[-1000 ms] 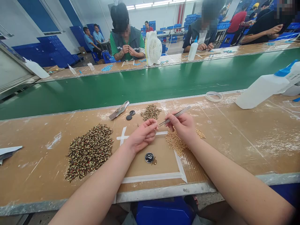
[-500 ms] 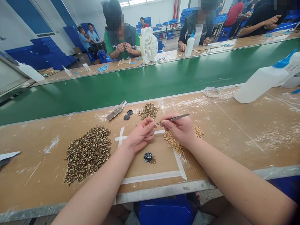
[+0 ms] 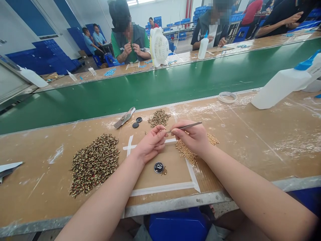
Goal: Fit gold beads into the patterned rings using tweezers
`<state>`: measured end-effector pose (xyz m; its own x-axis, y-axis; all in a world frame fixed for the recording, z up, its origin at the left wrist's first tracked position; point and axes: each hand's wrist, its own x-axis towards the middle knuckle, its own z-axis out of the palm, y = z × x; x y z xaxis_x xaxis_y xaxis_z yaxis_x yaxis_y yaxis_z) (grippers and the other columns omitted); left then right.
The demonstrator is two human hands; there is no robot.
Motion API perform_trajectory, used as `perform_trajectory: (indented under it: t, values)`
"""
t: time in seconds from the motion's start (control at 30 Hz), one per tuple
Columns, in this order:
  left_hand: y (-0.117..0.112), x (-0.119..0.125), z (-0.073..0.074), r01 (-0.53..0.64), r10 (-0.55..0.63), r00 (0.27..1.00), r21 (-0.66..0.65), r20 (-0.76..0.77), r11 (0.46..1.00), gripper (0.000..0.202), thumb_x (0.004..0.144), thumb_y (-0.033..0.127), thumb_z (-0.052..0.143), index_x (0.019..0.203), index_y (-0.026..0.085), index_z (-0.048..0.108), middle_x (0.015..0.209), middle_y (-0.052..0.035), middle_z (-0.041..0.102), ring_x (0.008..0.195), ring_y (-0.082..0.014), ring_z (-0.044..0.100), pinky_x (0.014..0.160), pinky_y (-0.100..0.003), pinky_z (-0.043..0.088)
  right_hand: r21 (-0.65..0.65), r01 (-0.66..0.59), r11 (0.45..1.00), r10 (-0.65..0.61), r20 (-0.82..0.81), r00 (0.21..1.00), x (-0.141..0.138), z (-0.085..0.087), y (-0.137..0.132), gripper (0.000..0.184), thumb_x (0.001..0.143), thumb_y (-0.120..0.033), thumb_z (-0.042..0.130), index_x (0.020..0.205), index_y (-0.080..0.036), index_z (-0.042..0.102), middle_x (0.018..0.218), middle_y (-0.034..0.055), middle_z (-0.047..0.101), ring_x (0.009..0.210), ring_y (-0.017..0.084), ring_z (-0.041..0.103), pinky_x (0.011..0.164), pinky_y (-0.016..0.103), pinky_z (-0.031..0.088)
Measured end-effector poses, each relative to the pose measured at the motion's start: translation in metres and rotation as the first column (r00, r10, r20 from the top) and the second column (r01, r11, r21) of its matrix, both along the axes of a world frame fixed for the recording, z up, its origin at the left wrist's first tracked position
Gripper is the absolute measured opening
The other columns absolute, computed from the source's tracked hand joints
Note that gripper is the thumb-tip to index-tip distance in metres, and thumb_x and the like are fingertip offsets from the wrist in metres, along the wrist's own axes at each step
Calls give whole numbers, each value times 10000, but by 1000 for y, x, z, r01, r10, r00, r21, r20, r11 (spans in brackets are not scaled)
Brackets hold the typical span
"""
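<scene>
A pair of metal tweezers (image 3: 188, 126) is gripped in my right hand (image 3: 192, 137), its tip pointing left. My left hand (image 3: 152, 142) is closed in a pinch at that tip; whatever sits between the fingertips is too small to make out. Below the hands lies a small round black dish (image 3: 158, 167) with pale contents, brown specks beside it. Tan beads (image 3: 185, 152) are spread under and around my right hand. A big heap of dark and cream small pieces (image 3: 95, 164) lies left of my left forearm, and a smaller pile (image 3: 159, 118) lies beyond my hands.
Two black discs (image 3: 135, 125) and a grey strip (image 3: 124, 117) lie behind my left hand. A tape roll (image 3: 227, 97) and a white squeeze bottle (image 3: 281, 87) stand at the right. Past the green belt (image 3: 125, 93), co-workers sit near a fan (image 3: 159, 48).
My hands stay almost in place, the tweezers shifting very slightly. Across the belt, a co-worker in green has raised their hands a little.
</scene>
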<state>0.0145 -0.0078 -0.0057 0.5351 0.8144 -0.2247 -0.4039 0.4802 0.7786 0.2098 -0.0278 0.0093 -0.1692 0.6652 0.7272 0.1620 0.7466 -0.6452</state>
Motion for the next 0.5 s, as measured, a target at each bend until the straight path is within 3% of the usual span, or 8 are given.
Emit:
perform_trajectory:
  t: [0.2, 0.33, 0.43, 0.5]
  values:
    - [0, 0, 0, 22, -21, 999, 25, -38, 999, 359, 785, 304, 868, 985, 201, 589, 732, 59, 593, 432, 8, 242, 408, -116, 171, -137, 16, 990, -18, -15, 1000, 1, -1, 0, 235, 1013, -301, 604, 822, -199, 696, 657, -14, 645, 561, 99, 590, 546, 264, 475]
    - [0, 1, 1, 27, -20, 995, 68, -99, 997, 381, 849, 454, 788, 1083, 204, 622, 856, 5, 666, 457, -3, 260, 417, -141, 164, -220, 41, 975, -63, -94, 994, 2, -4, 0, 284, 1018, -343, 599, 796, -200, 701, 652, -18, 655, 501, 85, 577, 491, 251, 458]
    - [-3, 4, 4, -33, 104, 952, 241, -289, 970, 351, 917, 519, 674, 1062, 201, 649, 913, -25, 703, 483, -34, 328, 431, -176, 209, -267, 70, 961, -117, -164, 979, 2, -5, 1, 308, 1016, -378, 606, 789, -198, 710, 619, -21, 642, 477, 83, 559, 468, 248, 441]
    - [-5, 7, 5, 28, 225, 838, 451, -498, 892, 267, 903, 449, 704, 995, 199, 688, 905, -25, 714, 567, -70, 450, 509, -202, 335, -288, 87, 954, -147, -197, 969, 3, -5, 2, 319, 1013, -401, 611, 793, -195, 714, 602, -21, 630, 471, 84, 550, 466, 251, 432]
